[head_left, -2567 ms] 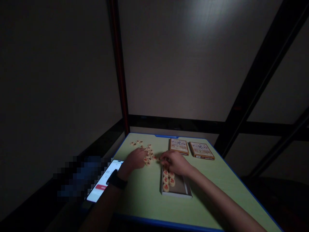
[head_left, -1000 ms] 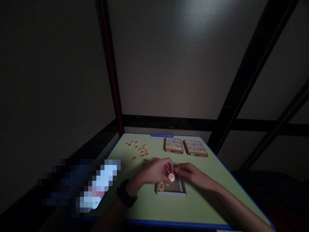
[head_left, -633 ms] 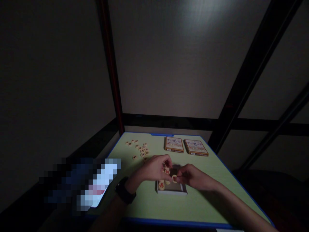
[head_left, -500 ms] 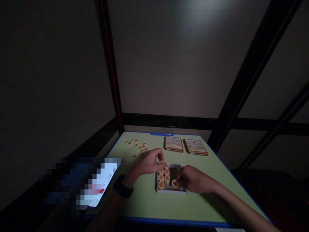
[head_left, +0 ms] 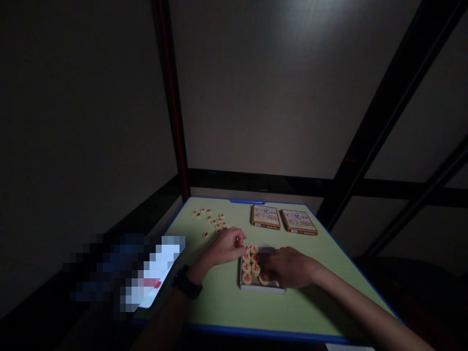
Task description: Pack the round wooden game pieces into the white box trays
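Observation:
A shallow open box lies on the table, with two columns of round xiangqi pieces, marked in red, along its left side. My right hand reaches into the box from the right, its fingers closed on the edge of a xiangqi piece low in the box beside the columns. At the far left corner of the box is my left hand, fingers curled in and thumb close to the pieces there. Whether anything is between those fingertips is hidden.
Loose xiangqi pieces with dark marks are scattered at the far left of the table. Two flat printed boxes, a left one and a right one, lie at the back. A bright blurred screen is at the left edge.
My left hand has drawn back a little from the pieces, uncovering the top of the columns. My right hand has brought its piece slightly down and left against the columns.

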The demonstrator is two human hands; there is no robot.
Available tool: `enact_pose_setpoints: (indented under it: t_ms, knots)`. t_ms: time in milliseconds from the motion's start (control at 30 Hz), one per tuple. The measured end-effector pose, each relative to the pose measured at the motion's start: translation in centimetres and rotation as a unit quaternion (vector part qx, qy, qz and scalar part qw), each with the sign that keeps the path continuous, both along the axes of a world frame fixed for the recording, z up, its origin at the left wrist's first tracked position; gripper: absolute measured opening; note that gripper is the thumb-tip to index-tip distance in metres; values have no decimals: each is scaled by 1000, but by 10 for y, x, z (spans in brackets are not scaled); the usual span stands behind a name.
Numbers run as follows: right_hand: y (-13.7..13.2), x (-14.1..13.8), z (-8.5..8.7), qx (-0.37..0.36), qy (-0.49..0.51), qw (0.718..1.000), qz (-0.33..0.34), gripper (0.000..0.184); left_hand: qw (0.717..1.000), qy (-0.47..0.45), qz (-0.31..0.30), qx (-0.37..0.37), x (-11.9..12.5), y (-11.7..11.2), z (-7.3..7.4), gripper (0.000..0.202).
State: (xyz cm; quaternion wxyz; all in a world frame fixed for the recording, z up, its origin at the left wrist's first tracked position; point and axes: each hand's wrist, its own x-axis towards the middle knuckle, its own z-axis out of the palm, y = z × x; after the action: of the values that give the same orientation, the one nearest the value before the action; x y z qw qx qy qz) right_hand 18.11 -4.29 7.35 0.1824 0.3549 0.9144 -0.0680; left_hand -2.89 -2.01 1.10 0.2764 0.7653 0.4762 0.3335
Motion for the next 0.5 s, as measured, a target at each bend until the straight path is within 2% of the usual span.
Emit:
enact_pose_setpoints:
  t_ms: [200, 500]
  knots:
    - [5, 2, -3, -69, 53, 995, 47, 20, 999, 11, -3, -33, 2, -1, -4, 11]
    - [11, 6, -10, -120, 124, 984, 49, 19, 999, 13, -6, -48, 3, -3, -2, 16]
